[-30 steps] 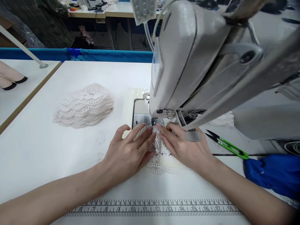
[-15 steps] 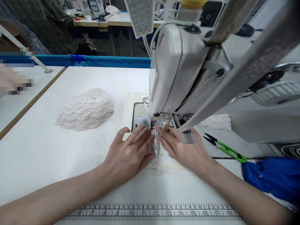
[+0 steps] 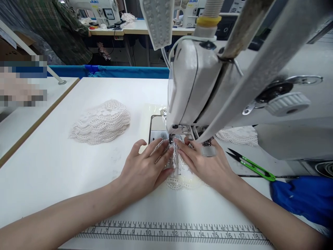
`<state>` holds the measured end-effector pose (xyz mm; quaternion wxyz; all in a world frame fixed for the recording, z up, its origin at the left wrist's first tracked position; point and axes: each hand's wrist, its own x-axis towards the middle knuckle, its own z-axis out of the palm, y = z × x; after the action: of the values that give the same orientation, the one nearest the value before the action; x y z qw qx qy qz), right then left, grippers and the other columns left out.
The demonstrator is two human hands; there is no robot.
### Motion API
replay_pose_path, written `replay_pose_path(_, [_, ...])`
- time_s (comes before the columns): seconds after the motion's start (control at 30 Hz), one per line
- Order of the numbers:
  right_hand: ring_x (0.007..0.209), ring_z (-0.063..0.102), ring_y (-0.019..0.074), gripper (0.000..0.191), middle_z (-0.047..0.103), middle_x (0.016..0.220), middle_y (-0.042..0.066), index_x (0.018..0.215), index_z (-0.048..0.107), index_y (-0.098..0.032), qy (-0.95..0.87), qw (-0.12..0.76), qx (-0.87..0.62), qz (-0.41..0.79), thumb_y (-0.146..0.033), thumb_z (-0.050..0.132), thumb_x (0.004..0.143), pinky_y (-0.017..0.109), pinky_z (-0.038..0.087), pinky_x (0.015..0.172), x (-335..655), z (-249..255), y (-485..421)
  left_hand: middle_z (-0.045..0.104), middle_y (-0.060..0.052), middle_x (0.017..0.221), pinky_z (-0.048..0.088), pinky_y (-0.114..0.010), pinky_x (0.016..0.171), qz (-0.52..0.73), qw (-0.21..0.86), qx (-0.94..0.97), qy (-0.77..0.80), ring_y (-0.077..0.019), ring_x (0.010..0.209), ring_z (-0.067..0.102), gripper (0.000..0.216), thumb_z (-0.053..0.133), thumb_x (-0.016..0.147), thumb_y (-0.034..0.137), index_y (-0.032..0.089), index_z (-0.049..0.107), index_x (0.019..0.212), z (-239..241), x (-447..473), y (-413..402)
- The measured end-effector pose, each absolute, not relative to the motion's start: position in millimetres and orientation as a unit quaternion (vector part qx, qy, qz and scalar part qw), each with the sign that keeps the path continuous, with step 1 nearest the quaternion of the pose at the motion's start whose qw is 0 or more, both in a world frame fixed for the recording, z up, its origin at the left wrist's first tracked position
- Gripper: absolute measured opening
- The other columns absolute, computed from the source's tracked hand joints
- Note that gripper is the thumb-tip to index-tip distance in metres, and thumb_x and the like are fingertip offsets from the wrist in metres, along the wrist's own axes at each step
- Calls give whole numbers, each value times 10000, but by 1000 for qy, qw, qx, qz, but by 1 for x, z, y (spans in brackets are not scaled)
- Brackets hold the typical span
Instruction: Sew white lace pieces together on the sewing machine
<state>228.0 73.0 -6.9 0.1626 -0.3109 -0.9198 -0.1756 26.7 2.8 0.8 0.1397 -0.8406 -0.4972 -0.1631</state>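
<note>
A piece of white lace (image 3: 179, 183) lies bunched under the needle area of a sewing machine (image 3: 183, 83), its scalloped edge towards me. My left hand (image 3: 144, 165) holds the lace from the left, fingertips pressed down beside the presser foot (image 3: 171, 138) and thumb nearer me. From the right, my right hand (image 3: 205, 161) pinches and steadies the same lace, its fingertips close to those of my left. The machine head and a slanting bar partly cover my right hand. Folds of lace stand up between the two hands.
A stack of lace pieces (image 3: 102, 123) lies on the left; more lace (image 3: 238, 135) sits behind my right hand. Green thread snips (image 3: 252, 166) and blue cloth (image 3: 303, 198) are at right. A printed ruler (image 3: 169, 232) runs along the front. A person's plaid sleeve (image 3: 65, 27) shows far left.
My view has shifted a little, so the machine and far tables sit lower and the ruler higher. Both hands keep almost the same place on the lace by the presser foot.
</note>
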Motion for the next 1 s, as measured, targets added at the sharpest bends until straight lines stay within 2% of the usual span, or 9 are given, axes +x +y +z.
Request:
replay_pose_path(0.2, [970, 573, 234, 312, 706, 863, 77, 1233, 627, -209, -919, 139, -326, -173, -263, 523, 945, 367, 357, 805, 227, -7, 76, 654, -65, 1238, 331, -425, 913, -164, 132, -838, -503, -233, 1191, 553, 335, 457, 979, 374, 183, 610, 1207, 1, 26, 6])
replay_pose_path(0.3, [931, 582, 226, 233, 702, 857, 76, 1116, 681, -205, -923, 143, -309, -177, -223, 561, 917, 365, 368, 805, 229, -2, 75, 642, -71, 1258, 333, -436, 912, -161, 129, -840, -503, -252, 1198, 545, 337, 470, 973, 372, 183, 605, 1217, 1, 27, 6])
replay_pose_path(0.4, [746, 586, 177, 169, 694, 801, 45, 960, 716, -202, -925, 183, -291, -158, -203, 555, 910, 328, 391, 721, 233, 9, 72, 647, -61, 1251, 339, -430, 901, -174, 146, -840, -493, -252, 1144, 570, 290, 508, 959, 322, 193, 616, 1194, 4, 25, 3])
replay_pose_path(0.5, [553, 527, 108, 197, 666, 754, 10, 859, 707, -198, -929, 202, -308, -27, -273, 536, 923, 271, 380, 574, 237, 24, 67, 687, -55, 1149, 378, -378, 796, -194, 127, -859, -456, -207, 931, 627, 233, 559, 927, 327, 191, 649, 1094, 11, 19, -1])
replay_pose_path(0.6, [575, 561, 110, 136, 649, 787, -17, 925, 676, -239, -930, 121, -318, 139, -348, 636, 854, 237, 382, 521, 239, 34, 62, 684, -65, 1044, 386, -330, 685, -173, 58, -898, -399, -169, 798, 630, 269, 568, 908, 394, 169, 647, 1033, 17, 11, -3])
replay_pose_path(0.7, [644, 591, 130, 204, 656, 957, -3, 973, 644, -260, -931, 48, -306, 195, -366, 694, 806, 248, 414, 548, 239, 36, 57, 681, -40, 988, 361, -299, 608, -154, 62, -912, -374, -125, 702, 616, 152, 498, 941, 206, 168, 636, 992, 17, 7, -2])
replay_pose_path(0.77, [667, 598, 123, 74, 650, 999, 3, 916, 637, -247, -929, 43, -298, 215, -306, 613, 878, 247, 418, 563, 238, 34, 55, 685, -27, 960, 359, -281, 577, -161, 57, -907, -386, -102, 642, 591, 211, 427, 942, 88, 164, 623, 963, 16, 7, -1])
replay_pose_path(0.87, [635, 600, 105, 150, 658, 829, -22, 852, 615, -231, -905, 70, -317, 274, -207, 496, 940, 225, 413, 558, 238, 34, 56, 676, -15, 877, 390, -248, 554, -181, -28, -873, -453, -104, 626, 582, 195, 397, 975, 143, 160, 591, 960, 20, 11, -1])
replay_pose_path(1.0, [500, 580, 104, 159, 618, 596, -42, 882, 621, -209, -857, 120, -381, 327, -234, 478, 948, 205, 396, 474, 236, 38, 58, 628, 5, 737, 389, -230, 506, -147, -128, -825, -531, -121, 598, 572, 204, 398, 985, 244, 163, 570, 910, 33, 16, 5])
